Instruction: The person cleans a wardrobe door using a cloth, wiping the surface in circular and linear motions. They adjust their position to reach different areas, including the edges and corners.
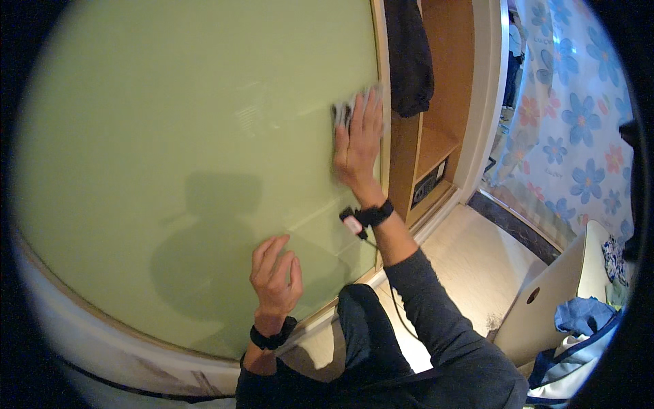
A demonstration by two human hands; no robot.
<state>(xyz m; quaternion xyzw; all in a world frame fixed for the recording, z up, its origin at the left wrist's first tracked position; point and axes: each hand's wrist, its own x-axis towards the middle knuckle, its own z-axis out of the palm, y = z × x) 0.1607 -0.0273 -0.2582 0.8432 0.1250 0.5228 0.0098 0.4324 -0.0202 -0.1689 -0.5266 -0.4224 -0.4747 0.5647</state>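
Note:
A large pale green glossy sliding door panel [136, 123] fills the left and middle of the view. Near its right edge, my right hand [360, 146] presses a grey-and-white cloth [338, 116] flat against the surface, its fingers stretched upward over it. Most of the cloth is hidden under the palm and its edges are blurred. Lower down, my left hand [276, 276] is raised in front of the panel with loosely bent fingers set apart and nothing in it. Whether its fingertips touch the panel I cannot tell.
Right of the panel's frame stands an open wooden wardrobe [443, 75] with a dark garment [409, 61] hanging inside. A flowered curtain [579, 116] covers a doorway. At the lower right are a cream chair-like piece [545, 300] and piled clothes [582, 317]. A cable [395, 300] hangs from my right wrist.

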